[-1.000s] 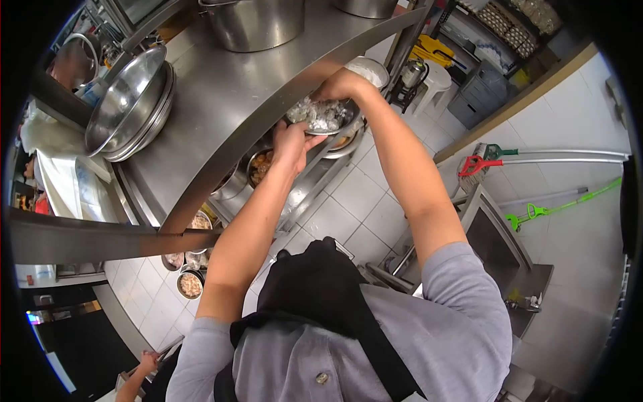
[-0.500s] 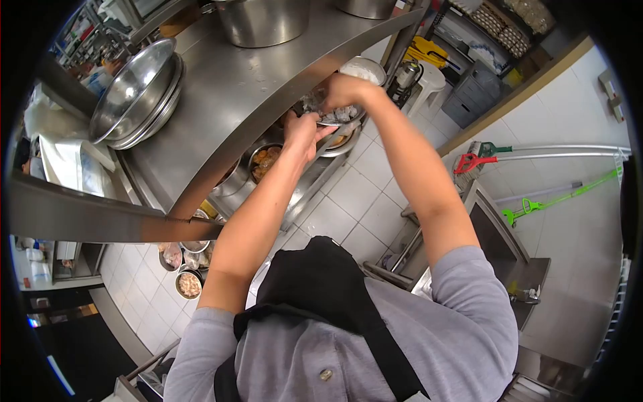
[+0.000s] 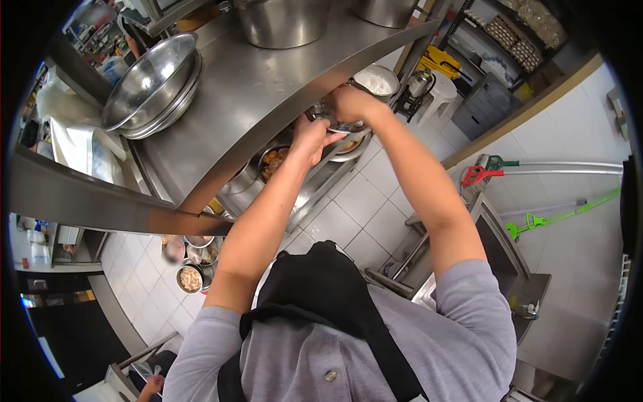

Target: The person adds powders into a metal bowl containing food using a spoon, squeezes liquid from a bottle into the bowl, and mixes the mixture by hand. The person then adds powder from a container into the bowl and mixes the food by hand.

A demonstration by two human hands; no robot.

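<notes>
Under the edge of the steel upper shelf (image 3: 231, 110), my left hand (image 3: 312, 139) grips the near rim of a metal bowl (image 3: 348, 128). Thumb and fingers are closed around that rim. My right hand (image 3: 356, 105) reaches down into the same bowl, its fingers hidden inside, so whether they hold anything does not show. Pale or greyish pieces lie in the bowl, too blurred to name. Just beyond stands a bowl of white powder (image 3: 376, 82). On the lower steel counter, a pot of brownish food (image 3: 273, 161) sits left of my left forearm.
Stacked steel bowls (image 3: 151, 84) and a large pot (image 3: 284, 23) stand on the upper shelf. Several food containers (image 3: 190, 279) are at lower left, where another person's hand (image 3: 155, 384) shows. A white stool (image 3: 435, 90) and mop handles (image 3: 556, 167) are at right.
The view has shifted, so most things sit further right. My right hand has moved slightly within the bowl while my left keeps the rim. Another person's hand has appeared at bottom left.
</notes>
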